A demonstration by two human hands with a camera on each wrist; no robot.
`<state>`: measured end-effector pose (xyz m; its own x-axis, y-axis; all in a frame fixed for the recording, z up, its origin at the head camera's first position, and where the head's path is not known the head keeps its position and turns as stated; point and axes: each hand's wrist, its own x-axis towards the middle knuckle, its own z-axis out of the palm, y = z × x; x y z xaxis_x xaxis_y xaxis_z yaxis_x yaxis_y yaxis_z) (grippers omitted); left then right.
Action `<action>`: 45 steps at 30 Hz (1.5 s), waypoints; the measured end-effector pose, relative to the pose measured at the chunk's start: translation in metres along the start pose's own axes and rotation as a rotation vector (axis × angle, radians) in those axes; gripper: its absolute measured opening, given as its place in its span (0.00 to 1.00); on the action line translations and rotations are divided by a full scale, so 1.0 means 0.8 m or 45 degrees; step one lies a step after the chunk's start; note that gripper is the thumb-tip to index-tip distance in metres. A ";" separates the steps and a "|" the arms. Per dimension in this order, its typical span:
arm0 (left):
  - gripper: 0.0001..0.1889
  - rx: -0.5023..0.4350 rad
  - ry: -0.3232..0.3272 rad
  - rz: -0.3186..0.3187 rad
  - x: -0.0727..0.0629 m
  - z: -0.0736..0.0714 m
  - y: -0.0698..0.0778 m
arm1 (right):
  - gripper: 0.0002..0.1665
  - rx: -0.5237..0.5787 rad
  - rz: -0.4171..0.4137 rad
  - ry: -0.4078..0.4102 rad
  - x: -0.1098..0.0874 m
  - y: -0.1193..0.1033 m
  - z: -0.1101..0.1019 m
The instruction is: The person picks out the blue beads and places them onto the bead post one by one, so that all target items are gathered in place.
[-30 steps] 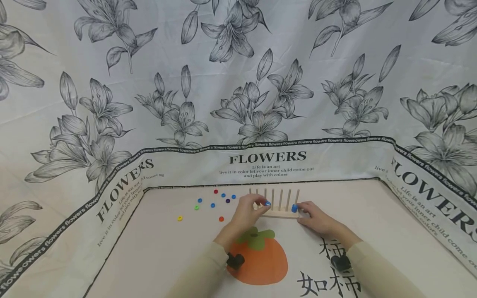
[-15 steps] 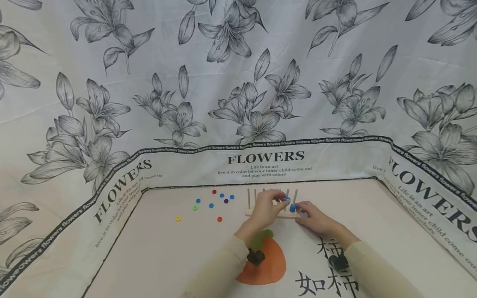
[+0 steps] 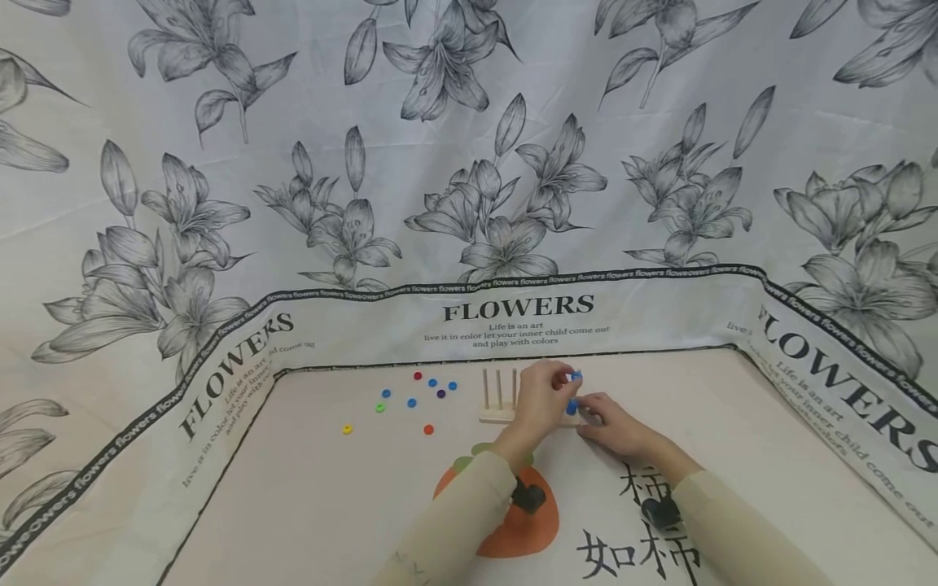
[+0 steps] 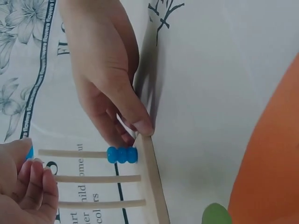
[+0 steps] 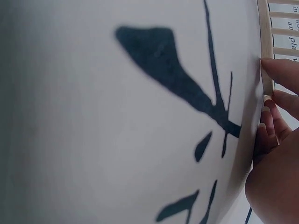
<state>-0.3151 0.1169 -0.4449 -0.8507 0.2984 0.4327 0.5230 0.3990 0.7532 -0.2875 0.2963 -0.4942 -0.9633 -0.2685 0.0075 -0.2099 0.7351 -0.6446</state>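
Observation:
A wooden peg rack (image 4: 150, 182) stands on the table, with a row of upright pegs. Three blue beads (image 4: 122, 155) are stacked at the foot of its rightmost peg. My left hand (image 3: 542, 396) pinches another blue bead (image 3: 576, 375) at the tip of that same peg; fingers mostly cover this bead in the left wrist view, so I cannot tell whether the peg has entered its hole. My right hand (image 3: 614, 426) grips the right end of the rack's base, its thumb (image 4: 142, 126) against the front side. In the head view my left hand hides the middle pegs.
Loose beads lie left of the rack: several blue ones such as a blue bead (image 3: 412, 403), plus a red (image 3: 418, 376), a purple (image 3: 441, 394), a green (image 3: 380, 408), a yellow (image 3: 348, 429) and an orange one (image 3: 428, 429). A printed cloth wall (image 3: 513, 325) rises behind.
My left hand has carried the blue bead rightward across the rack and up to the rightmost peg's tip. The right hand has kept its hold on the rack's end.

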 end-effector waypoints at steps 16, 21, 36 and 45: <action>0.11 0.124 0.098 -0.089 0.009 0.016 0.006 | 0.34 0.069 -0.017 0.029 0.017 0.040 0.013; 0.11 0.151 0.089 -0.099 0.011 0.019 0.004 | 0.34 0.058 -0.018 0.023 0.011 0.027 0.010; 0.11 0.307 -0.010 -0.116 0.007 0.022 -0.006 | 0.36 0.019 -0.012 0.031 0.009 0.023 0.008; 0.10 0.465 -0.062 -0.053 0.007 0.026 -0.015 | 0.37 0.029 -0.055 0.039 0.006 0.016 0.005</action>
<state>-0.3248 0.1317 -0.4616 -0.8727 0.3128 0.3748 0.4797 0.6923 0.5391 -0.2940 0.3019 -0.5059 -0.9581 -0.2803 0.0589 -0.2479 0.7088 -0.6604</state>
